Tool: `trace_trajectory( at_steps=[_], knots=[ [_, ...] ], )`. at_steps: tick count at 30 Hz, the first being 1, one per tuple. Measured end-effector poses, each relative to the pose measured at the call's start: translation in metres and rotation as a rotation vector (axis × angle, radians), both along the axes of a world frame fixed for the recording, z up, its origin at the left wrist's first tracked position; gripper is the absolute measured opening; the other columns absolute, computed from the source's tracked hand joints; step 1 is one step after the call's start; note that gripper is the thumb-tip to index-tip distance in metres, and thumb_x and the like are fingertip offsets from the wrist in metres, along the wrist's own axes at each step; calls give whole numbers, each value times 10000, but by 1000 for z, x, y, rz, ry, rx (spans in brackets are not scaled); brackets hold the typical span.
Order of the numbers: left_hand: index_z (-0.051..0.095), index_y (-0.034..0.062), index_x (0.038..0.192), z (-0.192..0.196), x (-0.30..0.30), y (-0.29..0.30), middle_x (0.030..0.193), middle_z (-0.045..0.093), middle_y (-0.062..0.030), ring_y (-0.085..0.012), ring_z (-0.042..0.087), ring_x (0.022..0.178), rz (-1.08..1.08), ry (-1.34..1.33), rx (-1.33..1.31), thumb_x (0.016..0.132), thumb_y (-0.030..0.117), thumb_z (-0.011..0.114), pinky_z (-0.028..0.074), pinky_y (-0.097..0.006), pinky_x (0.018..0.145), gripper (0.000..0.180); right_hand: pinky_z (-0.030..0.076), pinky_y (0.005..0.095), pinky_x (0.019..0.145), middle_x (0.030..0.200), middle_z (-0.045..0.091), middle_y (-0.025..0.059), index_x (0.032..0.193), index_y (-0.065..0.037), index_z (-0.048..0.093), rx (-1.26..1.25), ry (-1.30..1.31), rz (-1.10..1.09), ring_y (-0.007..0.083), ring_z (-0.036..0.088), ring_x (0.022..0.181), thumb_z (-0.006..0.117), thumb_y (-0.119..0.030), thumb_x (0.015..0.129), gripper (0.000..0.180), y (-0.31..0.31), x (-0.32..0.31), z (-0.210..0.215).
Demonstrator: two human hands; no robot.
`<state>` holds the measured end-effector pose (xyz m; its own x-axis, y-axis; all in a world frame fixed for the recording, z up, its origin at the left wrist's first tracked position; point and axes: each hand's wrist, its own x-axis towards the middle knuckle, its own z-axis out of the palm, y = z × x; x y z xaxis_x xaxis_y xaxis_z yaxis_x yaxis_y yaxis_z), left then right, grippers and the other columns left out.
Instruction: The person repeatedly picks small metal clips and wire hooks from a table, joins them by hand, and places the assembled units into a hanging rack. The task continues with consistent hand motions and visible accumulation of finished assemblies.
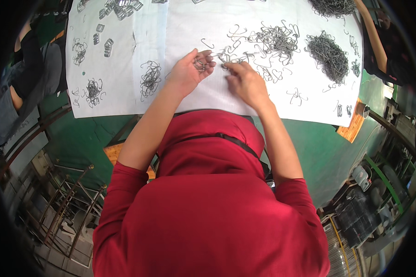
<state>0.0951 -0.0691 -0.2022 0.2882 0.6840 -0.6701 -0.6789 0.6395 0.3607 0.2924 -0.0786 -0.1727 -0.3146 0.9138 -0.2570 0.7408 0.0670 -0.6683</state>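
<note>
My left hand (186,74) is palm up above the white-covered table, its fingers curled around several metal wire hooks (200,64). Close by on the right, my right hand (250,85) has thumb and forefinger drawn together at more wire hooks (225,58) between the two hands. Some blur hides exactly how many hooks the right fingers pinch. A loose heap of hooks (278,40) spreads just beyond the right hand. One single hook (207,44) lies apart, beyond the left fingertips.
Dense hook piles (329,56) sit at the right. Smaller heaps (150,79) lie left of my left hand, with neatly stacked metal pieces (108,47) farther left. Other people sit at both sides; a co-worker's arm (374,39) reaches in at the right. Wooden stools (353,124) stand below the table edge.
</note>
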Motion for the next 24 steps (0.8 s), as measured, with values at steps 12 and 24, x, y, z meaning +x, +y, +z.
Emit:
trace_trajectory(
  at_steps=[12,24],
  knots=[
    [491,-32,1089,3,-50,-36,987,545,-113,-232,538,941,155,146,-90,924,237,435,467,-313,813,321,478,379,591,849,580,74,846,-100,628,207,-106,-293,279,599,685,612,-132,762,92,-9,30,-11],
    [500,-34,1076,7,-42,-48,957,549,-118,-234,547,920,119,164,-83,921,241,447,480,-311,793,321,489,384,638,834,545,109,881,-77,623,252,-71,-83,285,587,748,654,-147,710,187,-1,-33,-22]
  ],
)
